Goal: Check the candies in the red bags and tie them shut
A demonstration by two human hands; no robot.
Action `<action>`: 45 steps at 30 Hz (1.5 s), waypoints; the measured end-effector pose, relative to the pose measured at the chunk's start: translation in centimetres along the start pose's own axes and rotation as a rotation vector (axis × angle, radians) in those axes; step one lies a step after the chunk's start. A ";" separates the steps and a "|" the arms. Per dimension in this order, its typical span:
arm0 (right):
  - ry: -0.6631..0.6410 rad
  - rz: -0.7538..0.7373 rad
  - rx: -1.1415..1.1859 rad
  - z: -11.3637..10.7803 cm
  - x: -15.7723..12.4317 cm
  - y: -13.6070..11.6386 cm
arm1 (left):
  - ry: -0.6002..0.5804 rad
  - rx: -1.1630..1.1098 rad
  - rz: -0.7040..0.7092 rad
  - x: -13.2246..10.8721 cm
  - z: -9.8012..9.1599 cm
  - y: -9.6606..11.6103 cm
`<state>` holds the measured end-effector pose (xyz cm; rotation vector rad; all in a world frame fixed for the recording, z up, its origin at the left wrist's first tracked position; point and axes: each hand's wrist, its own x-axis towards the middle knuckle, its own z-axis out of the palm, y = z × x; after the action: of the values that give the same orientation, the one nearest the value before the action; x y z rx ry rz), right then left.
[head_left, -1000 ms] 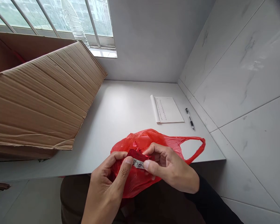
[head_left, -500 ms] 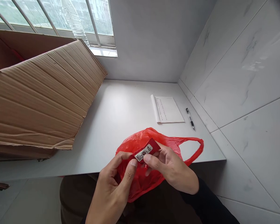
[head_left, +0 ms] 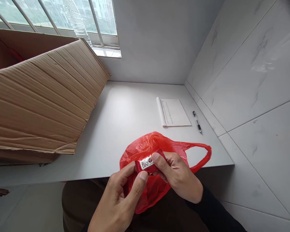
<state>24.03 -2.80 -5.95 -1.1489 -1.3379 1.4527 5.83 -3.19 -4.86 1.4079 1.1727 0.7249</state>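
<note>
A small wrapped candy (head_left: 146,162), dark red with a white label and black characters, is held between my two hands over a red plastic bag (head_left: 137,146). My left hand (head_left: 123,193) pinches its left end between thumb and fingers. From the right, my right hand (head_left: 177,172) grips the other end, its thumb lying on top of the label. The bag hangs over the table's front edge beneath both hands, and one handle loop stretches to the right. What the bag contains is hidden.
A large cardboard box (head_left: 43,103) leans over the left of the white table (head_left: 125,106). Toward the right lie an open notepad (head_left: 176,112) and a black-capped pen (head_left: 197,122), near the tiled wall (head_left: 246,80). A clear bottle (head_left: 78,25) stands at the window.
The candy has turned closer to level, with its label facing up more. My right thumb has shifted onto its upper side, and my left hand has moved slightly right.
</note>
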 end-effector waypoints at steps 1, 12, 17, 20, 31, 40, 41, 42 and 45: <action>-0.002 0.000 0.005 0.0 0.0 0.0 | -0.027 -0.015 0.011 -0.1 -0.1 -0.1; 0.003 0.038 0.026 0.3 -0.2 0.4 | -0.099 -0.129 -0.008 0.5 -0.6 -0.3; 0.007 0.042 0.043 0.3 -0.2 0.7 | -0.110 -0.145 -0.009 0.5 -0.5 -0.1; -0.004 0.022 0.057 0.5 -0.2 0.7 | -0.121 -0.177 -0.003 0.6 -0.6 -0.2; 0.009 0.048 0.083 0.4 -0.5 0.3 | -0.114 -0.163 -0.003 0.3 -0.7 -0.4; 0.003 0.029 0.098 0.4 -0.6 0.5 | -0.094 -0.087 -0.031 0.2 -0.9 -1.2; 0.004 0.028 0.100 0.4 -0.6 0.5 | -0.099 -0.092 -0.030 0.2 -0.9 -1.1; 0.003 0.026 0.100 0.4 -0.6 0.4 | -0.104 -0.094 -0.028 0.2 -0.9 -1.1; 0.006 0.027 0.097 0.3 -0.7 0.4 | -0.103 -0.093 -0.030 0.1 -0.8 -0.8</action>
<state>23.88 -3.60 -6.30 -1.1112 -1.2378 1.5156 4.98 -2.87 -5.50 1.3319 1.0650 0.6691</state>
